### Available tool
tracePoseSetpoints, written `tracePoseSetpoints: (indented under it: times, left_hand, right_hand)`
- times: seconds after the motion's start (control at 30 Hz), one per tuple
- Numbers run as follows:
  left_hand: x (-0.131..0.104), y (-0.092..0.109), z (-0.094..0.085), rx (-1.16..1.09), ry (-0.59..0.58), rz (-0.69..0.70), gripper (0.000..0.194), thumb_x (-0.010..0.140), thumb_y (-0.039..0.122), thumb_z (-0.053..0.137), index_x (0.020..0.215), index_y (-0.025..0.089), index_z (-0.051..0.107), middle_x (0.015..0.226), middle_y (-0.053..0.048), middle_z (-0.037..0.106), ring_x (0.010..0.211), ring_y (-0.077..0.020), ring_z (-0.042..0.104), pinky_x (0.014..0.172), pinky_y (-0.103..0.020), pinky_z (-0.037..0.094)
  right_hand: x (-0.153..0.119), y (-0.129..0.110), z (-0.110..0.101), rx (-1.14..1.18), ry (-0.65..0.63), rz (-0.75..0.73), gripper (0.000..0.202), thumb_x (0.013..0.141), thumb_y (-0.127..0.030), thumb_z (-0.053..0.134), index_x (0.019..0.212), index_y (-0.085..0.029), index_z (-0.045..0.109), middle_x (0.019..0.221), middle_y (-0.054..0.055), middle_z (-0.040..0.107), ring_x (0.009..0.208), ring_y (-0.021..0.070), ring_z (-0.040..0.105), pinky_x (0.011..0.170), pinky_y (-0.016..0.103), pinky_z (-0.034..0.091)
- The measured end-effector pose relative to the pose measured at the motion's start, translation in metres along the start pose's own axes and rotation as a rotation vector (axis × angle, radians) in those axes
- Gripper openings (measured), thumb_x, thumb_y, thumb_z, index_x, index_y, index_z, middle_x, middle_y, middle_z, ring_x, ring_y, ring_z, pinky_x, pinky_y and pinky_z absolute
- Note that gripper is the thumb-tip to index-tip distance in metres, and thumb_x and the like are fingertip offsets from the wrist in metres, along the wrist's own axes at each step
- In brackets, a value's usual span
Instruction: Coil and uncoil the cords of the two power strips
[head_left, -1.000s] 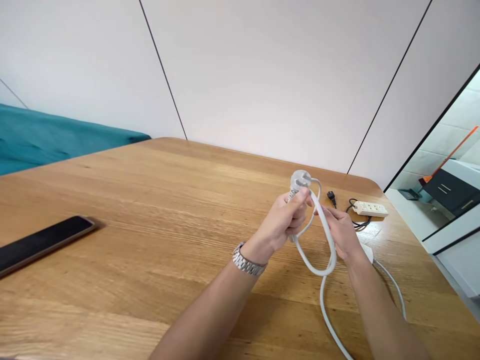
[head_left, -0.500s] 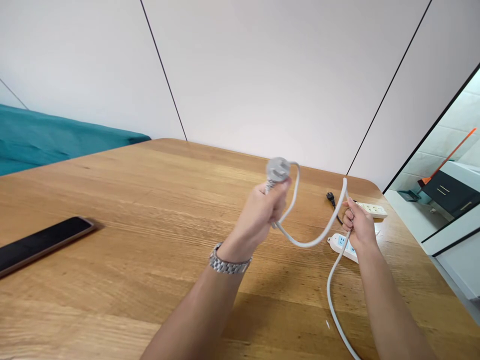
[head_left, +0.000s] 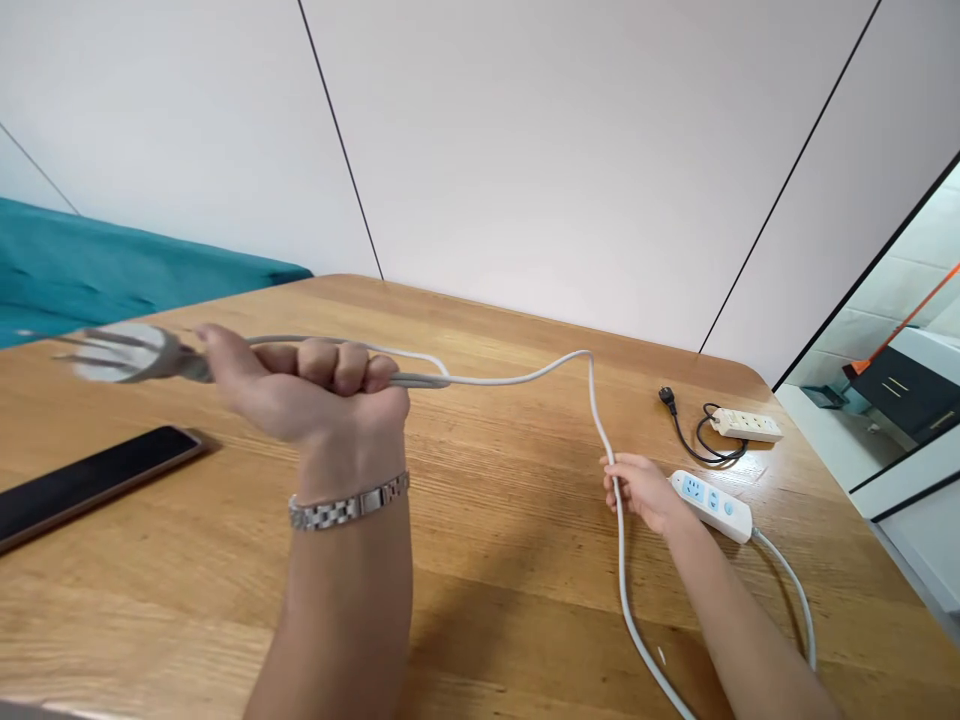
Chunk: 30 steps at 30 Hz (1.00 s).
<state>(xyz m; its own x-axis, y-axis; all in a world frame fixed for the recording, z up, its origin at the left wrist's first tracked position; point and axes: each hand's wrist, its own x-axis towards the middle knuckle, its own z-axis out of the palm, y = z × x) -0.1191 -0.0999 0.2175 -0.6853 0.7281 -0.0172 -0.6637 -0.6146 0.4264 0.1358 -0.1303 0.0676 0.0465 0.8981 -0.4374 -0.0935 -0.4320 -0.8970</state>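
Note:
My left hand, with a metal bracelet at the wrist, is closed round a folded length of white cord, just behind a pale three-pin plug that points left and looks blurred. The white cord runs from this hand to the right, rises to a bend and drops to my right hand, whose fingers are closed on it. From there it curves down past the bottom edge. Beside my right hand lies a white power strip with blue sockets, a cord leaving its right end.
Farther back on the wooden table lie a black plug and a cream power strip with coiled black cord. A dark phone lies at the left, near a teal seat.
My left hand has swung far to the left with the plug and turned over, stretching the cord out. My right hand has shifted left and lower, uncovering the white power strip.

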Motion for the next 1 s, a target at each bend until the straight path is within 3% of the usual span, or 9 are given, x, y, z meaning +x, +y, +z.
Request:
tracePoseSetpoints:
  times: [0.1, 0.2, 0.37, 0.5, 0.6, 0.7, 0.8, 0.9, 1.0]
  left_hand:
    - [0.008, 0.004, -0.004, -0.049, 0.039, 0.11, 0.058, 0.099, 0.055, 0.019, 0.058, 0.018, 0.004, 0.042, 0.007, 0.002, 0.036, -0.0068, 0.002, 0.036, -0.021, 0.005]
    - [0.011, 0.009, -0.006, -0.036, 0.01, 0.217, 0.056, 0.1, 0.053, 0.02, 0.058, 0.018, 0.004, 0.041, 0.007, 0.001, 0.035, -0.0062, 0.0, 0.036, -0.022, 0.003]
    - [0.004, -0.002, -0.002, 0.228, -0.186, 0.156, 0.056, 0.099, 0.036, 0.038, 0.05, 0.019, 0.016, 0.038, 0.008, 0.012, 0.034, -0.0053, 0.006, 0.036, -0.023, 0.004]
    - [-0.014, -0.031, -0.004, 0.42, -0.378, 0.247, 0.05, 0.082, 0.027, 0.065, 0.047, 0.02, 0.03, 0.037, 0.009, 0.025, 0.034, -0.0048, 0.018, 0.036, -0.024, 0.01]
    - [-0.034, -0.052, -0.009, 0.558, -0.561, 0.271, 0.05, 0.074, 0.031, 0.072, 0.047, 0.019, 0.032, 0.041, 0.008, 0.029, 0.038, -0.0045, 0.022, 0.038, -0.023, 0.013]
    - [-0.052, -0.061, -0.012, 0.641, -0.735, 0.043, 0.055, 0.073, 0.039, 0.073, 0.049, 0.019, 0.028, 0.043, 0.008, 0.025, 0.04, -0.0038, 0.019, 0.038, -0.021, 0.012]
    - [-0.065, -0.065, -0.012, 0.625, -0.885, -0.361, 0.061, 0.071, 0.052, 0.072, 0.051, 0.02, 0.024, 0.044, 0.009, 0.02, 0.039, -0.0029, 0.015, 0.037, -0.019, 0.011]
    - [-0.073, -0.072, -0.013, 0.631, -0.994, -0.705, 0.062, 0.068, 0.061, 0.07, 0.054, 0.021, 0.025, 0.044, 0.011, 0.017, 0.037, -0.0022, 0.012, 0.035, -0.017, 0.008]
    - [-0.081, -0.083, -0.018, 0.65, -1.02, -0.833, 0.058, 0.065, 0.063, 0.071, 0.057, 0.021, 0.032, 0.043, 0.012, 0.019, 0.036, -0.0019, 0.011, 0.034, -0.017, 0.008]
  right_hand:
    - [0.003, 0.01, 0.002, -0.098, -0.21, 0.162, 0.017, 0.083, -0.03, 0.055, 0.079, -0.014, 0.061, 0.052, -0.003, 0.056, 0.041, 0.0106, 0.057, 0.045, 0.022, 0.042]
    - [0.004, 0.008, -0.004, 0.036, -0.329, 0.124, 0.027, 0.085, -0.038, 0.054, 0.071, -0.015, 0.059, 0.045, -0.005, 0.05, 0.037, 0.0097, 0.052, 0.04, 0.02, 0.037]
    - [-0.007, -0.02, -0.022, 0.565, -0.208, -0.192, 0.023, 0.08, -0.036, 0.064, 0.068, -0.018, 0.055, 0.041, -0.012, 0.036, 0.029, 0.0028, 0.024, 0.029, 0.015, 0.015]
    - [-0.031, -0.043, -0.029, 0.672, -0.15, -0.342, 0.022, 0.078, -0.033, 0.07, 0.068, -0.018, 0.057, 0.041, -0.012, 0.036, 0.03, 0.0025, 0.024, 0.029, 0.014, 0.019]
    - [-0.047, -0.05, -0.025, 0.643, -0.076, -0.412, 0.026, 0.074, -0.037, 0.074, 0.067, -0.018, 0.057, 0.043, -0.011, 0.041, 0.03, 0.0022, 0.028, 0.029, 0.014, 0.023]
    - [-0.057, -0.05, -0.013, 0.567, 0.019, -0.46, 0.033, 0.065, -0.043, 0.08, 0.066, -0.017, 0.06, 0.045, -0.009, 0.048, 0.03, 0.0019, 0.033, 0.028, 0.015, 0.025]
    - [-0.062, -0.047, 0.001, 0.427, 0.056, -0.518, 0.041, 0.058, -0.051, 0.082, 0.065, -0.016, 0.06, 0.045, -0.007, 0.052, 0.029, 0.003, 0.036, 0.027, 0.015, 0.022]
    - [-0.067, -0.043, 0.012, 0.226, 0.003, -0.568, 0.046, 0.063, -0.059, 0.076, 0.064, -0.016, 0.059, 0.044, -0.006, 0.051, 0.029, 0.0042, 0.037, 0.028, 0.016, 0.022]
    - [-0.071, -0.038, 0.02, -0.018, -0.071, -0.615, 0.048, 0.074, -0.063, 0.065, 0.065, -0.017, 0.057, 0.044, -0.005, 0.052, 0.031, 0.0046, 0.038, 0.031, 0.017, 0.024]
